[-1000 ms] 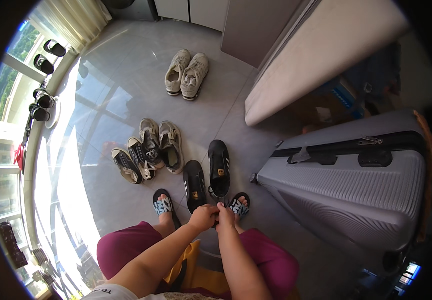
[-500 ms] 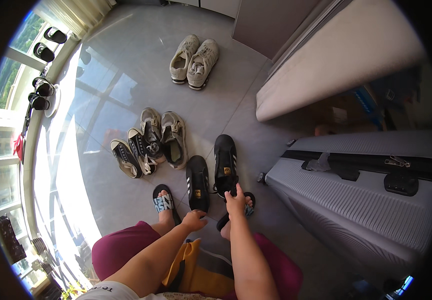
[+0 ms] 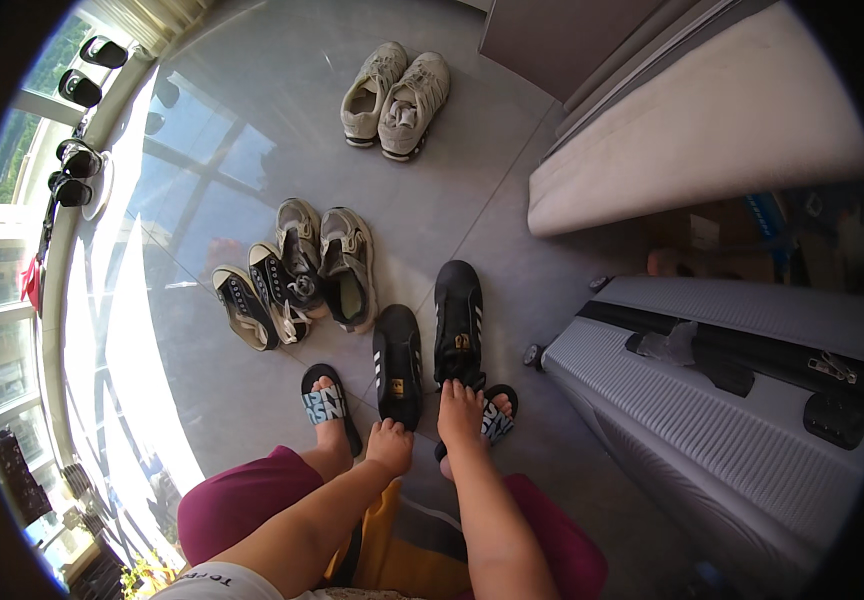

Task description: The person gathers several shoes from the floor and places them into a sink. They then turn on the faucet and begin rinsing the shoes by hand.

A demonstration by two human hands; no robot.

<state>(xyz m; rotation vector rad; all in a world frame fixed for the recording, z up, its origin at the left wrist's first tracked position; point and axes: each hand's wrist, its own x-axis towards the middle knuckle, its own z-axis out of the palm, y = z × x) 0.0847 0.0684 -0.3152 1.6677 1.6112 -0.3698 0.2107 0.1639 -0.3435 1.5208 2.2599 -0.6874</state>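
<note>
Two black sneakers with white side stripes lie side by side on the floor in front of me, toes pointing away. My left hand (image 3: 390,446) has its fingers curled at the heel of the left black sneaker (image 3: 397,362). At the heel of the right black sneaker (image 3: 459,318), my right hand (image 3: 462,411) closes its fingers over the opening's back edge. The fingertips are partly hidden on both hands. My feet, in a left slide sandal (image 3: 326,406) and a right slide sandal (image 3: 499,420) with blue lettered straps, stand on either side of the pair.
Black canvas sneakers (image 3: 260,292) and greyish worn sneakers (image 3: 347,265) stand left of the pair. White sneakers (image 3: 414,105) sit farther off. A grey ribbed suitcase (image 3: 692,440) stands close on the right, below a pale padded panel (image 3: 692,130). Sunlit windows line the left side.
My right hand has gone from pinching the right sneaker's raised heel to lying over it, and that shoe's heel looks lower. My left hand has closed more over its shoe's heel.
</note>
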